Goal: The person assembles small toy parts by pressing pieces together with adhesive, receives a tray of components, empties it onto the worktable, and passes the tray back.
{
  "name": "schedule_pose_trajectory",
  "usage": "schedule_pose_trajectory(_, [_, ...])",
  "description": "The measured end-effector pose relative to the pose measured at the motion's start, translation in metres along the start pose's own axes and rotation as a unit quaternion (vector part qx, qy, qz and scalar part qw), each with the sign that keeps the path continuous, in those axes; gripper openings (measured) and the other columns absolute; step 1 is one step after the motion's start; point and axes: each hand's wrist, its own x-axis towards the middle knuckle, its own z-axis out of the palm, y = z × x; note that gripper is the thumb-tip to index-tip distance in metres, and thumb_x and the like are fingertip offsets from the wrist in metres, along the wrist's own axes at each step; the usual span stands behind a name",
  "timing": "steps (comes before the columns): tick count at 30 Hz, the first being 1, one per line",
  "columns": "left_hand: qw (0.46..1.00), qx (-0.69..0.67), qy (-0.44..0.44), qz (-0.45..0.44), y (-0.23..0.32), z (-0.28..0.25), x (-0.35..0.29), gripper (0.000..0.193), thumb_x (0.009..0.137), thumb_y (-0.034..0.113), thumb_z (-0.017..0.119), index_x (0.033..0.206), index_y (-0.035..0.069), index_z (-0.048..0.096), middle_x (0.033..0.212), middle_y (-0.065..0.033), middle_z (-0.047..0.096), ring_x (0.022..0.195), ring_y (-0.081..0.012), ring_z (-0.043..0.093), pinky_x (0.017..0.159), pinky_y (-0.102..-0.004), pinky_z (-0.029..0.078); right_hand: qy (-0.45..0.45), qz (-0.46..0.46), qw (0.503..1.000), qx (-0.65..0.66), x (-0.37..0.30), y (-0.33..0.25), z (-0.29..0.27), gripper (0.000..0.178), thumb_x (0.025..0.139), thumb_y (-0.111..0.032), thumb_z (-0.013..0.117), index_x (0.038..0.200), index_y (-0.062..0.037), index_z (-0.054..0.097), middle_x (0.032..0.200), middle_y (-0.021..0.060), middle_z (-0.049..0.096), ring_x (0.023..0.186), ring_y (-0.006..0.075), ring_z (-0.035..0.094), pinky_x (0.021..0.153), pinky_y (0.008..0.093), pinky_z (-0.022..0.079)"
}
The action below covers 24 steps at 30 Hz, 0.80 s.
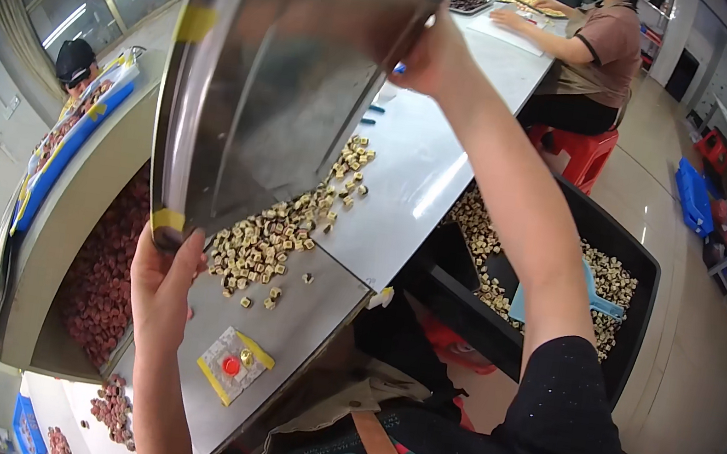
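Note:
Both my hands hold a large metal tray (289,96) raised and steeply tilted over the table, with yellow tape on its rim. My left hand (163,278) is closed on the lower corner, thumb along the edge. My right hand (424,59) grips the far right edge, its fingers partly hidden and blurred. Below the tray's lower edge, many small cream-and-dark cubes (256,254) lie heaped and scattered on the tabletop. Nearer to me rests a small grey pad (217,374) with yellow edges, a red round piece and a gold-coloured piece.
At left stands a deep bin (54,314) of dark reddish pieces. A black tub (643,285) at right holds more cubes and a light-blue scoop (599,302). Across the table, a person (606,57) sits on a red stool (582,160). Blue crates (693,194) stand on the floor.

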Motion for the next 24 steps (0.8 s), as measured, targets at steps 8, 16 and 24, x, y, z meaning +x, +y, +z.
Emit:
schedule_pose_trajectory(8, [0.932, 0.209, 0.004, 0.296, 0.0, 0.029, 0.015, 0.018, 0.081, -0.006, 0.067, 0.097, 0.002, 0.064, 0.089, -0.0076, 0.064, 0.079, -0.0148, 0.06, 0.068, -0.0247, 0.046, -0.053, -0.036, 0.998, 0.009, -0.068, -0.059, -0.126, 0.049, 0.093, -0.046, 0.054, 0.123, -0.007, 0.054, 0.122, 0.0109, 0.057, 0.117, 0.0251, 0.052, 0.102, 0.0462, 0.037])
schedule_pose_trajectory(16, [0.771, 0.299, -0.093, 0.554, -0.002, 0.096, 0.049, 0.028, 0.069, 0.012, 0.064, 0.097, 0.016, 0.065, 0.095, 0.0017, 0.063, 0.079, -0.018, 0.059, 0.07, -0.0318, 0.045, 0.157, -0.125, 0.968, -0.149, -0.264, -0.063, -0.245, 0.057, 0.095, -0.044, 0.051, 0.128, 0.0015, 0.054, 0.119, 0.0151, 0.063, 0.106, 0.0227, 0.063, 0.092, 0.035, 0.051])
schedule_pose_trajectory(24, [0.822, 0.305, -0.175, 0.448, 0.023, 0.158, 0.064, 0.06, 0.077, 0.009, 0.071, 0.133, 0.018, 0.051, 0.136, -0.0118, 0.047, 0.105, -0.0242, 0.058, 0.087, -0.0365, 0.045, 0.292, -0.148, 0.939, -0.106, -0.227, -0.066, -0.292, 0.042, 0.09, -0.029, 0.063, 0.123, -0.0042, 0.056, 0.12, 0.0089, 0.058, 0.111, 0.0202, 0.055, 0.097, 0.0367, 0.043])
